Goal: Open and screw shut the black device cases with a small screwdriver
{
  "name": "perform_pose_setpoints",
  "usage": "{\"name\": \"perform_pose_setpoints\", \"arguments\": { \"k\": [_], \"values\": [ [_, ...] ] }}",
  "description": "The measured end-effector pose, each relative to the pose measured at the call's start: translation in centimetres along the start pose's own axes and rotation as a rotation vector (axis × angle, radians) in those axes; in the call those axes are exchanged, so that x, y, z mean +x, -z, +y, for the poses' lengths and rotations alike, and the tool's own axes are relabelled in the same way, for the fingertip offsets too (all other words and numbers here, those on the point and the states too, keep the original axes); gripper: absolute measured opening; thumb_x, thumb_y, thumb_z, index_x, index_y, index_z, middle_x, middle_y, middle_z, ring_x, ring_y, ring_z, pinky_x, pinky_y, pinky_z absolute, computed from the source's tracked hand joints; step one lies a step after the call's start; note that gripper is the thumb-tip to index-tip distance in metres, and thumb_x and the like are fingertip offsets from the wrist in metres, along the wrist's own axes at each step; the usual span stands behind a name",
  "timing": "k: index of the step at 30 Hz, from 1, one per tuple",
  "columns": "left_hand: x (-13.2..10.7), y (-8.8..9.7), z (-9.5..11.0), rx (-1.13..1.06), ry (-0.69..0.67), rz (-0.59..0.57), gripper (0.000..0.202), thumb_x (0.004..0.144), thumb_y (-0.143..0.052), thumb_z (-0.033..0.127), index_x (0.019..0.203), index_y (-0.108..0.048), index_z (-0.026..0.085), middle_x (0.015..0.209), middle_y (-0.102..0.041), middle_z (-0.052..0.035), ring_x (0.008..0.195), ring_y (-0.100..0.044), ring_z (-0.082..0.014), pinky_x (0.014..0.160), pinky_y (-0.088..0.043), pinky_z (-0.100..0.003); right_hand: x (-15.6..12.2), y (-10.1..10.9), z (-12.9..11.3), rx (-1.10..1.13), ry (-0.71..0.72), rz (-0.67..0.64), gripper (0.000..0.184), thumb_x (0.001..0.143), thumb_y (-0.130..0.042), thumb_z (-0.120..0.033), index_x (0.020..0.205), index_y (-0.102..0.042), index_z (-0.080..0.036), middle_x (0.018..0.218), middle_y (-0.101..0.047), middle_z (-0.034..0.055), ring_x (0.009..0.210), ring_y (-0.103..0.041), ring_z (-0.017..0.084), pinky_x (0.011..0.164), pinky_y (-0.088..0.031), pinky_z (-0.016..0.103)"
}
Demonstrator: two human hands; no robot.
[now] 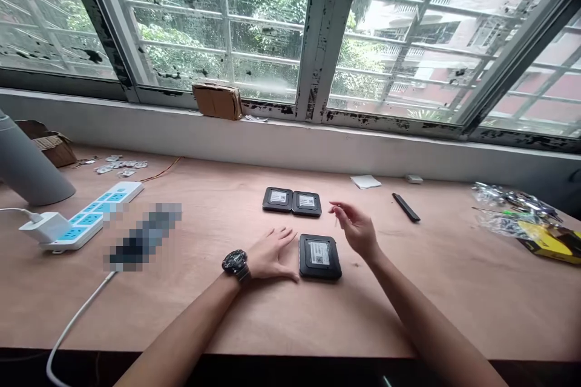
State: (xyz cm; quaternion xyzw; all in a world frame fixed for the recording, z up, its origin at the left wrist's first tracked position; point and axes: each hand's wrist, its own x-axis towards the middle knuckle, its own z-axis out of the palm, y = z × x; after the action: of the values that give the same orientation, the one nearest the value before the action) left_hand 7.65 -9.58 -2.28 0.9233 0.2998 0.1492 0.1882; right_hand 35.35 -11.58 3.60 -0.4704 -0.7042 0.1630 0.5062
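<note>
My left hand [272,256] rests flat and fingers spread on the plywood table [399,290], its fingertips beside a black rounded device [320,257] with a white label. A black wristwatch [236,264] sits on that wrist. My right hand [356,230] is raised above the table, to the right of the device, pinching a thin pale sliver [336,219] too small to name. Farther off, two similar black devices [278,199] [307,204] lie side by side, touching each other.
A blue-and-white power strip [88,216] with a white charger [45,227] lies left, beside a pixelated blurred object [143,237]. Small metal pieces [120,164] lie behind it. A black stick [406,207] and a white paper [365,181] lie right, and a plastic bag [508,205] lies farther right.
</note>
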Motion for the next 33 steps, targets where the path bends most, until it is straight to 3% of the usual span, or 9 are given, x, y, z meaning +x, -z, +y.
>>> {"name": "perform_pose_setpoints", "arguments": {
  "k": [2,4,7,12,17,21,24,27,33],
  "values": [
    [0.2,-0.4,0.7,-0.021,-0.004,0.019,0.117,0.069,-0.071,0.081,0.159,-0.025,0.021,0.162,-0.033,-0.0166,0.15,-0.03,-0.0372,0.123,-0.018,-0.054,-0.1,1.7,1.6,-0.315,0.081,-0.104,0.033,0.101,-0.052,-0.046,0.121,-0.069,-0.026,0.104,-0.074,0.0078,0.079,-0.067,0.02,0.071,-0.052,0.031],
    [0.5,-0.8,1.5,-0.04,-0.018,0.032,0.124,0.067,-0.073,0.08,0.161,-0.017,0.022,0.163,-0.029,-0.0167,0.15,-0.029,-0.0362,0.124,-0.016,-0.055,-0.7,3.0,3.6,-0.569,0.107,-0.241,0.032,0.102,-0.049,-0.044,0.118,-0.072,-0.028,0.107,-0.074,0.007,0.081,-0.07,0.021,0.065,-0.05,0.029],
    [0.9,-1.4,2.5,-0.06,-0.033,0.053,0.128,0.065,-0.073,0.082,0.162,-0.014,0.022,0.163,-0.029,-0.0167,0.149,-0.031,-0.0361,0.123,-0.018,-0.054,-2.3,3.8,5.9,-0.718,0.069,-0.348,0.034,0.103,-0.045,-0.045,0.112,-0.074,-0.03,0.11,-0.073,0.0057,0.078,-0.072,0.019,0.061,-0.049,0.028],
    [1.2,-1.7,3.1,-0.073,-0.019,0.121,0.123,0.065,-0.075,0.081,0.159,-0.024,0.021,0.157,-0.041,-0.0157,0.142,-0.041,-0.0364,0.122,-0.025,-0.05,-4.0,3.1,5.3,-0.568,-0.019,-0.268,0.038,0.101,-0.048,-0.049,0.118,-0.072,-0.027,0.123,-0.067,0.0086,0.069,-0.068,0.016,0.071,-0.053,0.033],
    [1.0,-1.6,3.0,-0.077,-0.003,0.148,0.119,0.067,-0.079,0.072,0.16,-0.024,0.022,0.155,-0.042,-0.0151,0.139,-0.044,-0.0359,0.117,-0.036,-0.048,-4.5,1.2,2.9,-0.286,-0.162,-0.399,0.038,0.095,-0.059,-0.048,0.123,-0.067,-0.024,0.103,-0.072,0.0069,0.082,-0.067,0.021,0.077,-0.054,0.035],
    [0.8,-1.8,2.9,-0.055,0.001,0.137,0.123,0.067,-0.077,0.076,0.161,-0.02,0.021,0.158,-0.037,-0.0161,0.142,-0.04,-0.0375,0.12,-0.028,-0.052,-4.1,0.4,2.6,-0.212,-0.286,-0.379,0.034,0.089,-0.067,-0.051,0.108,-0.069,-0.022,0.097,-0.073,0.0049,0.082,-0.066,0.021,0.075,-0.052,0.034],
    [0.8,-2.0,2.9,-0.033,0.011,0.124,0.126,0.066,-0.073,0.081,0.161,-0.018,0.019,0.16,-0.035,-0.0169,0.144,-0.037,-0.0393,0.122,-0.022,-0.055,-3.3,0.1,2.3,-0.261,-0.283,-0.413,0.036,0.087,-0.067,-0.056,0.099,-0.065,-0.022,0.097,-0.072,0.0038,0.081,-0.064,0.02,0.071,-0.049,0.032],
    [0.9,-2.1,2.9,-0.023,0.03,0.149,0.126,0.066,-0.075,0.079,0.161,-0.018,0.018,0.158,-0.037,-0.0174,0.142,-0.04,-0.039,0.121,-0.026,-0.053,-2.4,-0.6,1.8,-0.417,-0.269,-0.455,0.048,0.082,-0.067,-0.068,0.093,-0.06,-0.021,0.087,-0.069,0.0039,0.073,-0.061,0.02,0.062,-0.043,0.03],
    [0.9,-2.0,3.0,-0.04,0.055,0.142,0.132,0.063,-0.08,0.075,0.161,-0.015,0.016,0.156,-0.039,-0.0192,0.14,-0.041,-0.0391,0.12,-0.029,-0.053,-2.0,-2.9,2.2,-0.591,-0.128,-0.38,0.058,0.081,-0.057,-0.08,0.083,-0.054,-0.022,0.083,-0.063,0.0069,0.074,-0.059,0.023,0.063,-0.039,0.031]
  ]
}}
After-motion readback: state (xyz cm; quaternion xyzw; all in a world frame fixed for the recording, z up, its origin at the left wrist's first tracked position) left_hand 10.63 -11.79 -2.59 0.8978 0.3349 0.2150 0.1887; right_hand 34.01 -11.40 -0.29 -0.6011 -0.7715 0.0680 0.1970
